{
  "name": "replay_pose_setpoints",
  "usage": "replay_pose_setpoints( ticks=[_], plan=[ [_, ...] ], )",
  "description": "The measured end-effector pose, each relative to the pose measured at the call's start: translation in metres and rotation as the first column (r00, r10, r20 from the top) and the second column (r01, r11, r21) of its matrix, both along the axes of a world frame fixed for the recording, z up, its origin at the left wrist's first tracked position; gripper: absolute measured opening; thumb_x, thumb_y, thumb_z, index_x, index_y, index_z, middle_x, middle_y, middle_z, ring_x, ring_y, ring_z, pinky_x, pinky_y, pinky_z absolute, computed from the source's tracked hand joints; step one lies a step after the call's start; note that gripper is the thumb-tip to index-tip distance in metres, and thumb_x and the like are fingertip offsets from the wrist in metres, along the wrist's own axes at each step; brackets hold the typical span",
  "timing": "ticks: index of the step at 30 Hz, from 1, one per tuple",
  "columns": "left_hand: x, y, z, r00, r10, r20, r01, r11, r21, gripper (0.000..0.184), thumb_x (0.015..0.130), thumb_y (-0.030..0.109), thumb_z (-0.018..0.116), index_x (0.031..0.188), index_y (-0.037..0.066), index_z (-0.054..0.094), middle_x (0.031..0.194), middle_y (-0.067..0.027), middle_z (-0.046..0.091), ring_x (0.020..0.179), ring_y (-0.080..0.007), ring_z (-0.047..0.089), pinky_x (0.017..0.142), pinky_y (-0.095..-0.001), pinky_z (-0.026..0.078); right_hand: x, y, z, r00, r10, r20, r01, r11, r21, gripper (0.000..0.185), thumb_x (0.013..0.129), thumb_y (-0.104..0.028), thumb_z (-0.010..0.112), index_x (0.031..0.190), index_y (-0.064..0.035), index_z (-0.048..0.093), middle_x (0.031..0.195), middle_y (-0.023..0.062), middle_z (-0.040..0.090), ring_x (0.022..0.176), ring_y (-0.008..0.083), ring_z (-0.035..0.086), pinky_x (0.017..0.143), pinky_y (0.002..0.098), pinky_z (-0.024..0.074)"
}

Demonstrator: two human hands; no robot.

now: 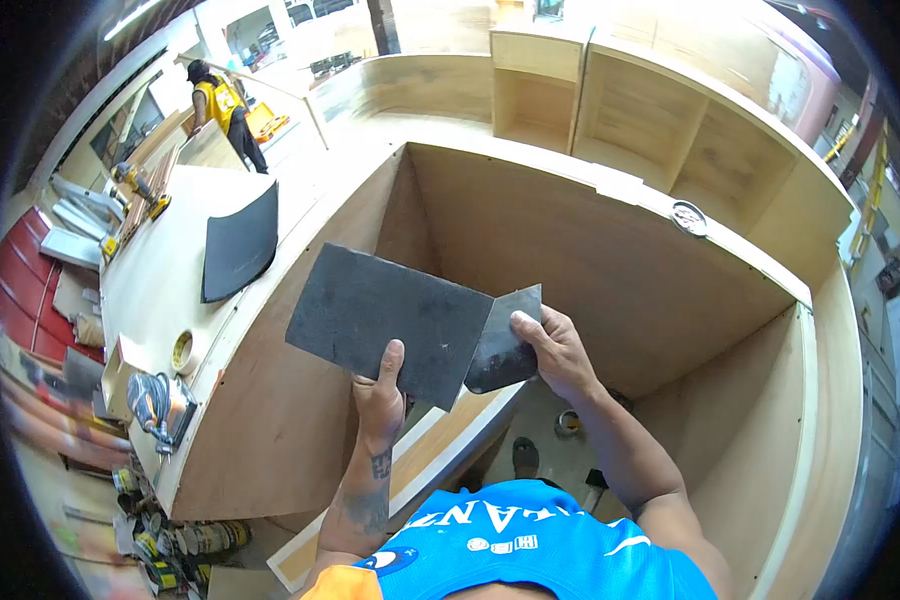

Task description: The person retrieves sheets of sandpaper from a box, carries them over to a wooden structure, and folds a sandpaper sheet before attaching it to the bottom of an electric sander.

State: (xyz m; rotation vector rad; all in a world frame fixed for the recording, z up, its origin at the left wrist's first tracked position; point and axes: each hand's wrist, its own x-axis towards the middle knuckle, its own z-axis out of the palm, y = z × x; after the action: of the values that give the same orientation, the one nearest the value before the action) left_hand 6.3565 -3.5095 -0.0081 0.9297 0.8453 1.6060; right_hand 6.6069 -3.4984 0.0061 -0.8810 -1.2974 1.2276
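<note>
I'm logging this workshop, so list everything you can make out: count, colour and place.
Held sheet: one folded or two pieces, dark grey, between the hands
Curved sheet: one, black, on the left worktop
Drill: one, yellow-black, worktop's far part
Tape roll: one, tan, worktop's near part
Power tool: one, blue-grey, beside tape roll
Round tin: one, silvery, right wooden rim
Cans: several, mixed, lower left
Wooden enclosure: one, brown, around the wearer
Shelving: one run, pale wood, behind it
Co-worker: one, yellow vest, far left
Shirt: one, blue, bottom centre
Left hand: one, bare, centre
Right hand: one, bare, right of centre
Blurred clutter omitted.
</note>
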Motion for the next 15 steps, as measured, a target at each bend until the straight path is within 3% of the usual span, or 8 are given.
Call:
replay_pose_setpoints(
  ticks=[3, 5, 7, 8, 11, 13, 15],
  plan=[
    [0.0, -0.007, 0.003, 0.991, -0.044, -0.124, 0.041, 0.999, -0.024, 0.032, 0.1, 0.025, 0.067, 0.125, 0.006, 0.06, 0.116, -0.0069, 0.066, 0.101, -0.0159, 0.065, 0.087, -0.0305, 0.055, 0.002, 0.004, 0.004, 0.988, -0.085, 0.126, 0.061, 0.981, 0.186, 0.034, 0.107, -0.033, 0.054, 0.097, -0.0029, 0.066, 0.086, -0.0006, 0.067, 0.081, 0.0046, 0.061, 0.074, 0.0246, 0.0518],
    [-0.002, -0.011, 0.004, 0.986, -0.089, -0.144, 0.073, 0.991, -0.113, 0.029, 0.101, 0.025, 0.065, 0.123, 0.006, 0.06, 0.115, -0.0069, 0.066, 0.1, -0.0155, 0.065, 0.085, -0.0299, 0.055, 0.009, -0.001, 0.027, 0.974, -0.221, -0.051, 0.211, 0.967, -0.144, 0.035, 0.108, -0.032, 0.052, 0.093, -0.0035, 0.066, 0.083, -0.0025, 0.065, 0.079, 0.0034, 0.059, 0.072, 0.0239, 0.0502],
    [-0.002, -0.012, 0.009, 0.977, -0.115, -0.178, 0.088, 0.984, -0.154, 0.028, 0.102, 0.025, 0.064, 0.122, 0.006, 0.061, 0.113, -0.0069, 0.067, 0.099, -0.0145, 0.065, 0.081, -0.029, 0.055, 0.009, 0.001, 0.031, 0.969, -0.233, -0.088, 0.225, 0.97, -0.09, 0.035, 0.108, -0.033, 0.053, 0.09, -0.0049, 0.065, 0.08, -0.0036, 0.063, 0.073, 0.0033, 0.057, 0.068, 0.0234, 0.0492],
    [-0.003, -0.013, 0.012, 0.97, -0.127, -0.209, 0.092, 0.981, -0.169, 0.027, 0.102, 0.026, 0.064, 0.121, 0.006, 0.062, 0.112, -0.0069, 0.067, 0.098, -0.0138, 0.065, 0.077, -0.0284, 0.056, 0.007, 0.003, 0.026, 0.976, -0.209, 0.054, 0.208, 0.978, 0.025, 0.035, 0.108, -0.033, 0.053, 0.09, -0.0054, 0.065, 0.08, -0.0037, 0.063, 0.072, 0.0035, 0.057, 0.067, 0.0234, 0.0486],
    [0.012, -0.012, 0.007, 0.981, -0.067, -0.184, 0.063, 0.998, -0.023, 0.027, 0.102, 0.028, 0.064, 0.119, 0.007, 0.062, 0.106, -0.0066, 0.067, 0.097, -0.0129, 0.066, 0.07, -0.0266, 0.057, 0.004, -0.001, 0.021, 0.992, -0.128, -0.017, 0.128, 0.991, -0.029, 0.035, 0.108, -0.033, 0.053, 0.09, -0.0058, 0.065, 0.08, -0.0043, 0.063, 0.071, 0.0036, 0.055, 0.066, 0.0232, 0.0472],
    [0.013, -0.011, 0.012, 0.981, -0.098, -0.166, 0.096, 0.995, -0.018, 0.029, 0.102, 0.028, 0.064, 0.121, 0.007, 0.061, 0.106, -0.0066, 0.067, 0.098, -0.0132, 0.066, 0.069, -0.0262, 0.058, 0.011, 0.003, 0.03, 0.979, -0.176, -0.107, 0.166, 0.982, -0.095, 0.035, 0.108, -0.033, 0.052, 0.088, -0.0065, 0.065, 0.08, -0.0046, 0.062, 0.072, 0.0036, 0.055, 0.068, 0.0236, 0.0466],
    [0.014, -0.013, 0.016, 0.98, -0.125, -0.155, 0.123, 0.992, -0.017, 0.03, 0.101, 0.029, 0.064, 0.122, 0.007, 0.06, 0.105, -0.0065, 0.066, 0.1, -0.0134, 0.065, 0.067, -0.0258, 0.058, 0.002, 0.0, 0.027, 0.984, -0.156, -0.089, 0.151, 0.986, -0.066, 0.036, 0.108, -0.033, 0.052, 0.086, -0.0076, 0.064, 0.079, -0.0043, 0.062, 0.071, 0.0036, 0.055, 0.066, 0.0234, 0.0464]
  ],
)
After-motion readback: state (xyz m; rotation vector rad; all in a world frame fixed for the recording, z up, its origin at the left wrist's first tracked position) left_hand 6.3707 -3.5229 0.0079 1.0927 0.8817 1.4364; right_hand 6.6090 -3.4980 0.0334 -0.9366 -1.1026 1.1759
